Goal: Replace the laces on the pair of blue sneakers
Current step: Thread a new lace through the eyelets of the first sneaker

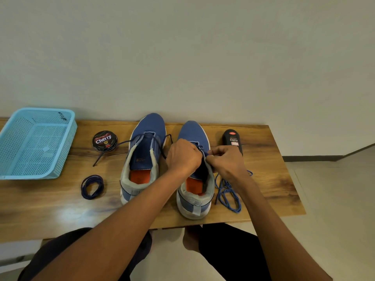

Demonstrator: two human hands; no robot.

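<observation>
Left hand [183, 156] curled over the right sneaker's [194, 179] tongue, right hand [225, 161] pinching its blue lace [228, 191] at the eyelets, left sneaker [145, 157] beside it on the table [60, 203], dark coiled lace [92, 186] further left.

Even, soft indoor light, moderately bright. Diffuse glare patch on the wooden table [60, 211] near its front left. Shadows faint and short. Strong wide-angle distortion: the table edges bow and the forearms stretch toward the bottom corners. Slight softness overall, worse at the edges.
</observation>
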